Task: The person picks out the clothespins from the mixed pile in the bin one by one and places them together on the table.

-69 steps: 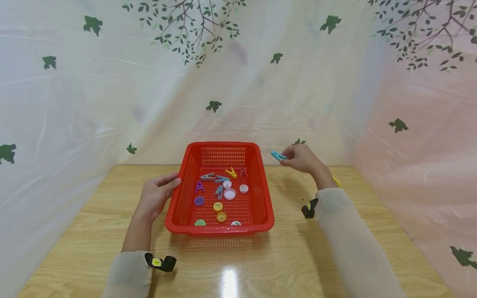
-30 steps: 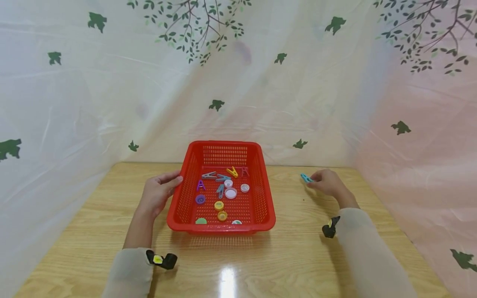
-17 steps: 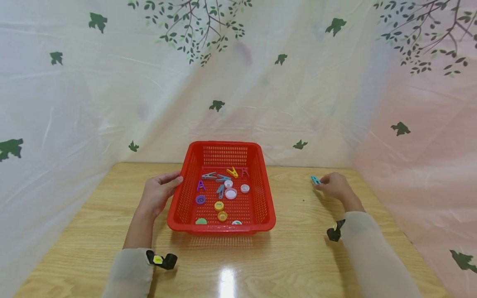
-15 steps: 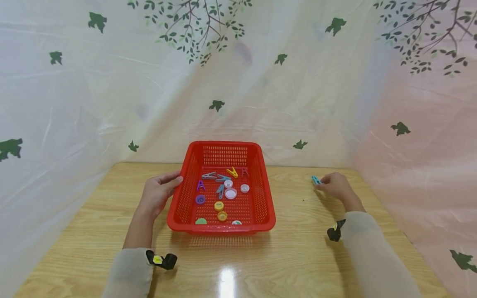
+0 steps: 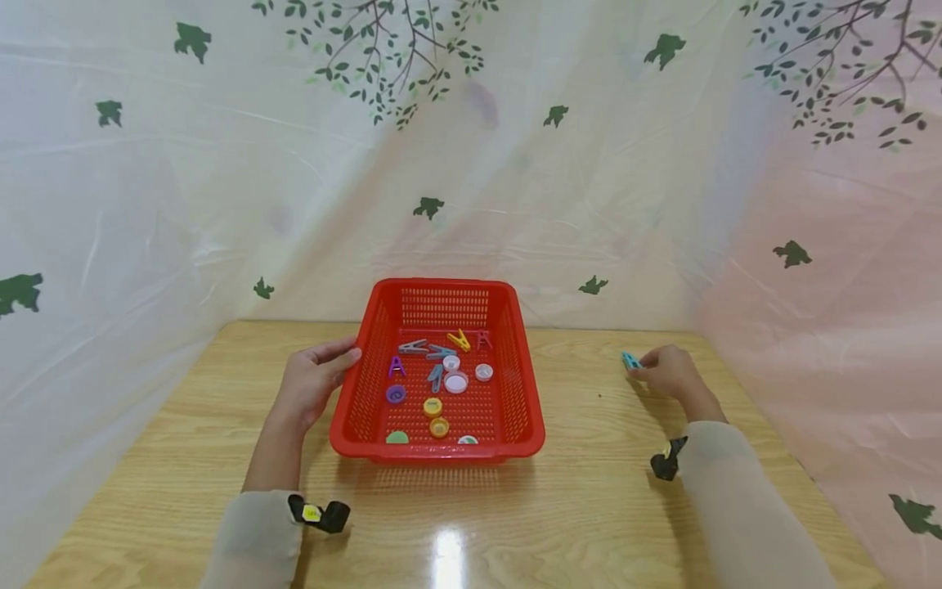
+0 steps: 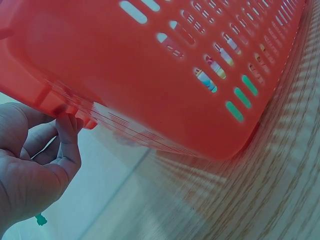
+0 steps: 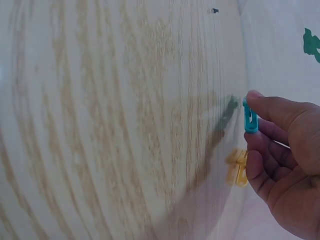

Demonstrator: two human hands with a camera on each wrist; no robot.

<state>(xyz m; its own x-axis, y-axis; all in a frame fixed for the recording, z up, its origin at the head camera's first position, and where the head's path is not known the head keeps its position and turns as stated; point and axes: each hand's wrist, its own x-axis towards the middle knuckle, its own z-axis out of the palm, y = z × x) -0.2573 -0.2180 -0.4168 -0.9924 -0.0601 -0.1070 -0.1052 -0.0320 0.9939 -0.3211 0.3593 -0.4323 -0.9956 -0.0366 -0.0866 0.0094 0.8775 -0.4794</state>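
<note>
My left hand (image 5: pixel 312 384) holds the left rim of the red plastic basket (image 5: pixel 530 401); in the left wrist view the thumb and fingers (image 6: pixel 67 135) pinch its edge. To the right of the basket, my right hand (image 5: pixel 673 376) pinches a light blue clothespin (image 5: pixel 630 361) between thumb and fingers, low over the wooden table. The right wrist view shows this clothespin (image 7: pixel 251 117) at the fingertips, with a yellow clothespin (image 7: pixel 237 167) on the table beyond the fingers. The hand hides the yellow one in the head view.
Inside the basket lie several clothespins, among them a purple one (image 5: pixel 396 366) and a yellow one (image 5: pixel 459 340), and several bottle caps, such as a white one (image 5: pixel 455 382). A patterned plastic sheet (image 5: pixel 471 204) rises behind the table (image 5: pixel 581 491).
My right hand has carried the blue clothespin from beside the basket's back right corner to the right and down toward the table. The left hand and basket have stayed put.
</note>
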